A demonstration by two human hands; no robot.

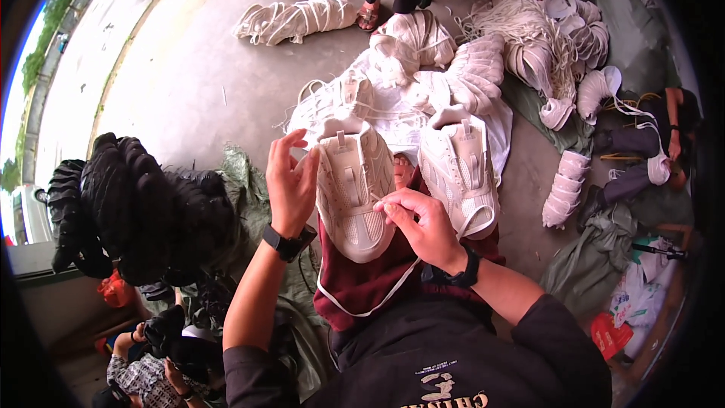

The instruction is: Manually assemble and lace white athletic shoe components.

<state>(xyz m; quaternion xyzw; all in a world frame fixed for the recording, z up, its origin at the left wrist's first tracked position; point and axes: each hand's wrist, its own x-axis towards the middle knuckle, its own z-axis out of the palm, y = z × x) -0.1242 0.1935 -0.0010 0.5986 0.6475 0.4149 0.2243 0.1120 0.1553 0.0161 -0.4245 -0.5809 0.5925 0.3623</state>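
Observation:
Two white shoe uppers lie over my lap on dark red cloth (pixel 355 287). On the left upper (pixel 351 219) my left hand (pixel 291 189) is at the outer edge, fingers raised and apart, thumb beside the collar. My right hand (pixel 427 223) is closed, its thumb and forefinger pinching a thin white shoelace near the eyelets of this upper. Just beyond that hand sits the right upper (pixel 457 170), a loop of lace at its toe. A long lace (pixel 341 311) hangs across the red cloth. I wear a dark band on each wrist.
Bundles of white uppers (pixel 298 21) lie on the floor ahead, more (pixel 529 45) heaped at far right. Black bundles (pixel 124 204) are stacked at left. A person stands ahead, sandalled foot (pixel 368 15) showing; others sit at right and lower left (pixel 155 378). Green sheeting (pixel 593 257) lies right.

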